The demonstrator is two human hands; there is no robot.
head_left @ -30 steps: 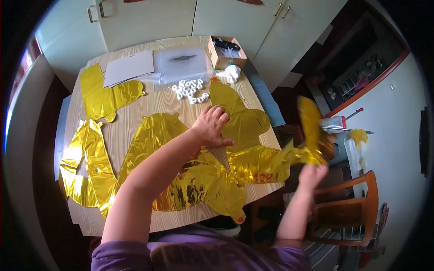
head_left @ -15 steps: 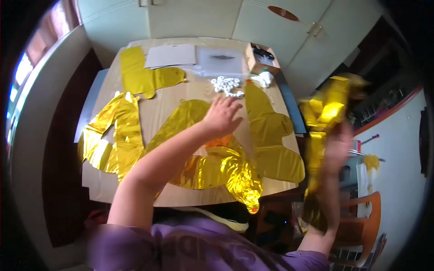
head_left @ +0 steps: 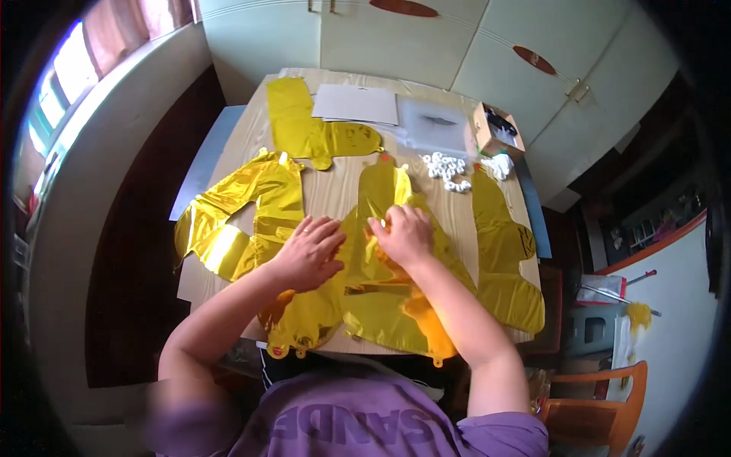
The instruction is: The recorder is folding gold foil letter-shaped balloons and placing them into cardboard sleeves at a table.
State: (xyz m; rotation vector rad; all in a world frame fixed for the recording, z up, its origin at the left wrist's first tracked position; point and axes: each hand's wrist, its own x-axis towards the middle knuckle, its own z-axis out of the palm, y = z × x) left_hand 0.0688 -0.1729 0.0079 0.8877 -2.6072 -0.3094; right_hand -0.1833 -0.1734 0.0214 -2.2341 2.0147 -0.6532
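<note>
Flat, uninflated gold foil balloons lie across the wooden table. My left hand (head_left: 308, 255) rests low over the gold foil left of the middle, its fingers stretched and slightly bent. To its right, my right hand (head_left: 405, 234) is closed on the raised fold of the middle foil balloon (head_left: 375, 186), the fingers bent down at its edge. Part of that balloon lies under my right forearm, and orange reflections show on it. Another foil balloon (head_left: 259, 206) with an opening lies at the left. One more foil balloon (head_left: 502, 266) lies flat at the right.
At the far left lies another gold balloon (head_left: 289, 114), next to grey card sheets (head_left: 354, 104). A clear plastic sheet (head_left: 434, 129), small white rings (head_left: 447, 169), white string (head_left: 497, 166) and an open box (head_left: 483, 131) are at the back right. A wooden chair (head_left: 594, 377) stands at the right.
My right hand has brought a gold foil balloon from beyond the table's right side onto the middle. My left hand has drawn back from near the white rings. The view has shifted.
</note>
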